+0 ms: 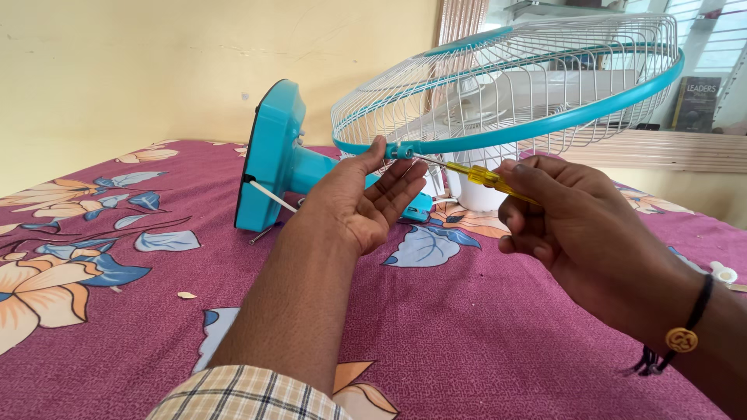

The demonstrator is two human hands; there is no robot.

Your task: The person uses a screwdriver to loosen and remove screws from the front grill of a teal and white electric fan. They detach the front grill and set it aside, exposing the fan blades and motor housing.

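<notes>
A: How are the two hands posed?

B: The left hand (pixel 366 204) is open, palm turned up, fingers spread and pointing up and to the right. Its thumb tip touches the blue rim (pixel 537 124) of the fan cage (pixel 513 74) from below, just beside a small clamp (pixel 402 149) on that rim. It grips nothing. The forearm rises from a checked sleeve (pixel 245 395) at the bottom edge.

A: And the right hand?

B: The right hand (pixel 572 229) is curled, grasping a screwdriver (pixel 467 172) with a yellow handle. The metal shaft points left and the tip meets the clamp on the rim. A dark thread bracelet (pixel 685 330) with a round gold charm is on the wrist.

A: Where does the fan lie?

B: The fan is laid over on a bed with a maroon flowered sheet (pixel 482 342). The white wire cage is tilted, its front facing up and right, and white blades show inside. The blue base (pixel 268 159) stands on its edge at the left, well apart from the hands.

A: Is there room around the hands?

B: Below and between the hands the sheet is open. Above, the rim and cage are very close. A small white cap (pixel 724 272) lies at the right edge. Behind is a yellow wall (pixel 156 62), and a ledge with a dark book (pixel 696 103) at the right.
</notes>
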